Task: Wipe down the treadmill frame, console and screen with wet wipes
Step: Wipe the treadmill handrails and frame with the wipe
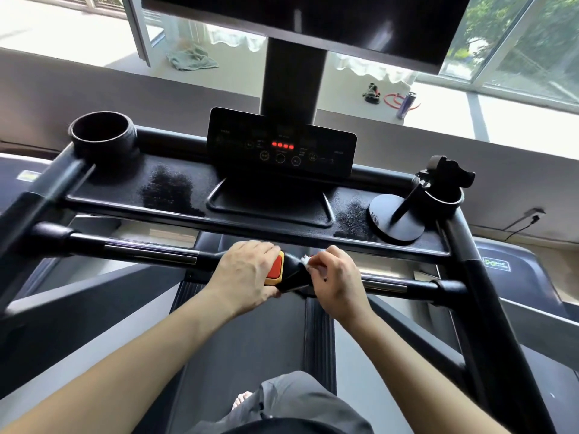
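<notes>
At the left corner of the console tray (103,200) the cup holder (101,133) stands empty. Just right of it a damp patch (169,191) darkens the tray, which suggests that part has been wiped. Below the tray's front edge, the left hand (244,274) grips the centre hub (293,275) of the handlebar (150,253). Its fingers curl together over the top and half cover the red stop button (275,267), probably to brace the body. Behind, the control panel (282,145) and the screen (313,20) look dry, so I judge them not yet wiped. The wet wipe (306,261) is bunched small against the hub's right side, pinched in the fingertips of the right hand (335,277), so it can work into the seam. Toward the tray's right corner, a second damp patch (352,217) lies beside a phone stand (398,219).
</notes>
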